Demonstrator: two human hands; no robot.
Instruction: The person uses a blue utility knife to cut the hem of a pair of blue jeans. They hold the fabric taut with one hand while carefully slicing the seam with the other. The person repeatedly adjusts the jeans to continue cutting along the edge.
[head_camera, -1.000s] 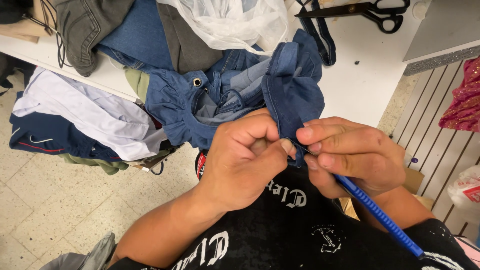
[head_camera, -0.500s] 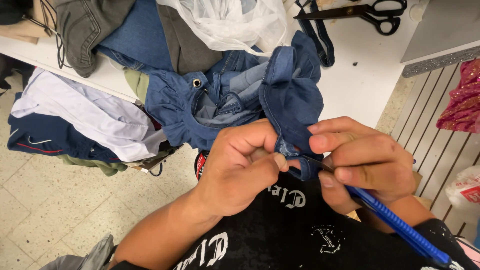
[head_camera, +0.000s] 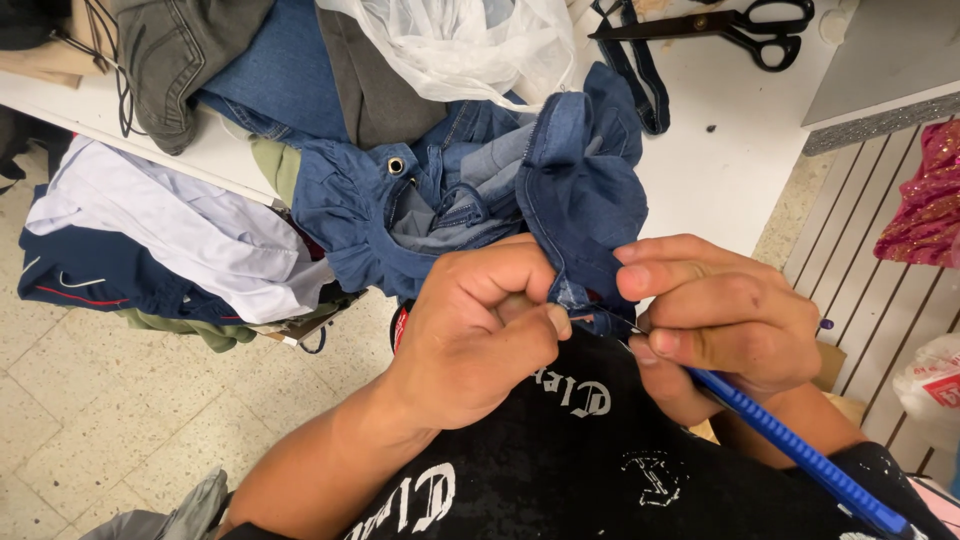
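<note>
A blue denim garment (head_camera: 470, 190) with a metal eyelet hangs from the white table's edge toward my lap. My left hand (head_camera: 480, 330) pinches a seam of the denim between thumb and forefinger. My right hand (head_camera: 720, 320) grips a thin tool with a long blue ribbed handle (head_camera: 800, 455); its fine metal tip meets the seam right between my two hands. The handle runs down to the lower right over my black printed shirt.
Black tailor's scissors (head_camera: 730, 25) lie at the far edge of the white table (head_camera: 720, 180). A clear plastic bag (head_camera: 450, 45), grey and blue clothes pile at the back left. White and navy garments (head_camera: 170, 250) hang over the tiled floor. A pink sequined cloth (head_camera: 930, 200) is at right.
My right hand has shifted slightly to the right and down along the seam, pulling the blue tool with it. My left hand keeps its pinch on the denim.
</note>
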